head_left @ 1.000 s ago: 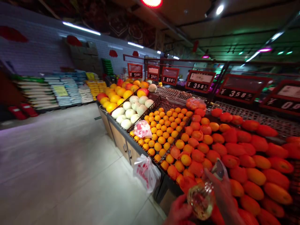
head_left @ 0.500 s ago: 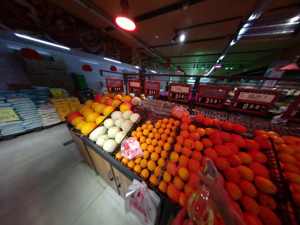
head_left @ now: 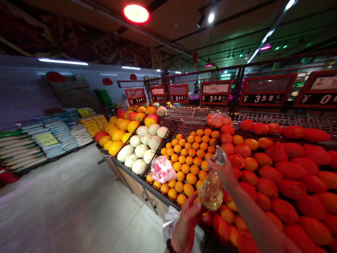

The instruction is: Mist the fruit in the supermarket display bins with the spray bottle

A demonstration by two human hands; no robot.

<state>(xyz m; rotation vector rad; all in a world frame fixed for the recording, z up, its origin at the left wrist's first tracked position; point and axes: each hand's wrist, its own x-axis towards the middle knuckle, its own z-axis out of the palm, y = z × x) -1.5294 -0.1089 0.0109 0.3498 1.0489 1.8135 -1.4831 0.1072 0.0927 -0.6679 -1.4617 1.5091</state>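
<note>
My right hand grips the neck and trigger of a clear spray bottle with pale liquid inside, held over the front of a fruit stand. From below, my left hand cups the bottle's lower left side, with a dark band on its wrist. The bottle's nozzle points up and away, over a bin of small oranges. Just right of the bottle lie larger orange fruits in foam nets.
White melons and yellow melons fill the bins further left. One plastic bag lies on the oranges and another hangs at the stand's front edge. Price signs stand behind. Stacked sacks line the far wall across the tiled floor.
Both hands have lifted the bottle higher and further over the oranges. The view has swung and now shows more of my right forearm and my left hand.
</note>
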